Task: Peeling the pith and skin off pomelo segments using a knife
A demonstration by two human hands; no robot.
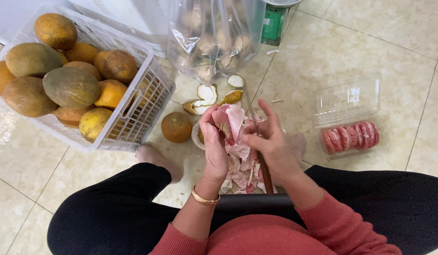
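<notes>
The left hand (214, 141) is closed around a pink pomelo segment (227, 120), holding it up over the lap, while the right hand (266, 141) pinches the pale membrane (238, 115) peeling off its top between thumb and fingertips; a brown handle (265, 177) runs down under that palm, perhaps a knife, though I cannot tell whether the hand grips it or merely lies over it. The flesh looks soft and the skin clings, so a hard tug would likely tear the segment or squeeze juice out of it, and a loose hold in the left hand could drop it onto the heap of peeled scraps (240, 172) just below, where clean fruit would mix with waste. If the handle does belong to a blade, working so close above it risks a nick. Further out, a whole fruit (176, 126) sits loose on the tiled floor (346, 42) beside a bare foot (155, 158) and could roll if nudged. The open clear clamshell box (349, 120) holding finished pink segments (350, 138) lies uncovered to the right, near enough to catch flying bits of pith. Rind pieces (207, 97) lie before a plastic bag (212, 38), and the white basket (143, 94) of fruit stands to the left.
</notes>
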